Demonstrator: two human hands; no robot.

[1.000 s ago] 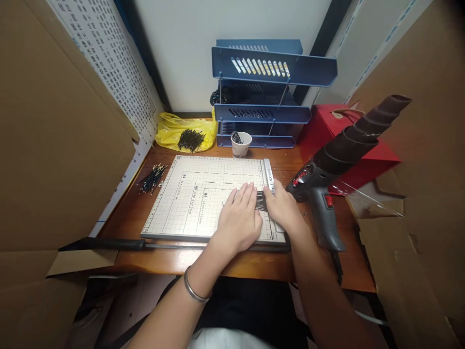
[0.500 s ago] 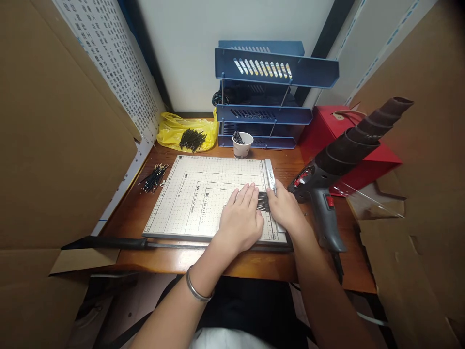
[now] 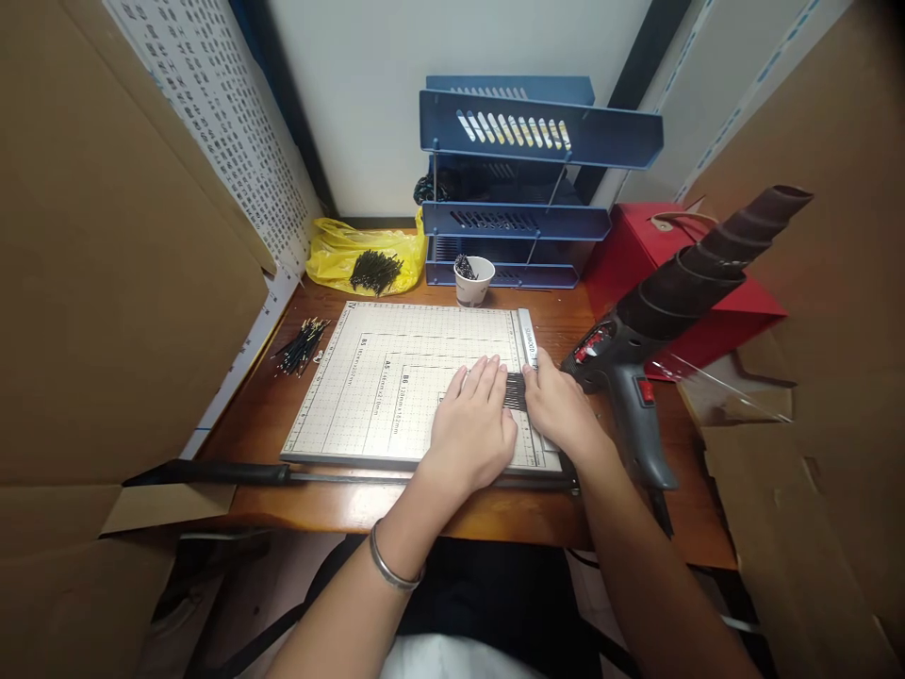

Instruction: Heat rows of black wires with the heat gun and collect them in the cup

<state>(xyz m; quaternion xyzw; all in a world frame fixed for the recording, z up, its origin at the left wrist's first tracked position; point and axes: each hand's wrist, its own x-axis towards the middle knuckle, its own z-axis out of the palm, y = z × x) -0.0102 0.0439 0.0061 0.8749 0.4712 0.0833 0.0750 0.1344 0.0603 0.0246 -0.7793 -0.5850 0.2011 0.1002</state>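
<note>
Left hand [image 3: 475, 424] flat, fingers spread on wires [image 3: 514, 390] | right hand [image 3: 562, 407] pressing their right ends, centre frame on cutting board [image 3: 368, 377] | wires run left-right | both hands unmoved since a second ago | heat gun [image 3: 636, 377] right.

Small assembly workstation, a cramped workshop cubicle walled by cardboard panels [image 3: 106, 236] on both sides. Wooden desk [image 3: 269, 415] carries a gridded paper trimmer [image 3: 396, 377] at centre, a heat gun [image 3: 657, 330] at the right edge, and loose black wire pieces [image 3: 301, 344] at the left edge. At the back edge: yellow bag of parts [image 3: 368, 255], paper cup [image 3: 472, 280], blue stacked letter trays [image 3: 523, 179], red box [image 3: 650, 255].
</note>
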